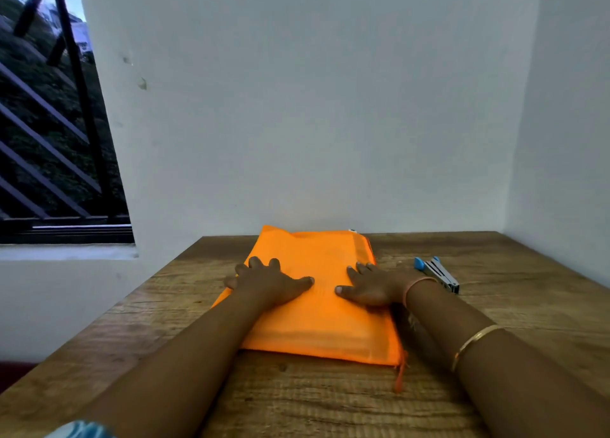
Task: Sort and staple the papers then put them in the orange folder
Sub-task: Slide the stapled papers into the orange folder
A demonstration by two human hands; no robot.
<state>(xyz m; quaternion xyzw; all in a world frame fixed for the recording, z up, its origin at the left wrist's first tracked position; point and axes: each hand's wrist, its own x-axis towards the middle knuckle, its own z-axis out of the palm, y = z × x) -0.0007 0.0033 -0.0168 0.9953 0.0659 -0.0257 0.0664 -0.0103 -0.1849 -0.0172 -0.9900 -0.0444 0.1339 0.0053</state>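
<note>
Both palms flat, fingers spread: left hand (269, 282) and right hand (371, 285) press on the orange folder (317, 325). Stapler (437, 274) lies just right, on the wooden table (297, 401)

Orange folder (317, 292) fills the table's (165, 355) middle; stapler (437, 274) lies near its right edge; left edge and near corners stay open.

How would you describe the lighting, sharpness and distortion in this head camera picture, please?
Head view: dim, bluish daylight from the window; the folder glows bright orange with no glare; soft shadow beside the right hand; wide-angle lens bends the wall edges; sleeve at the bottom blurred; stapler fairly sharp.
</note>
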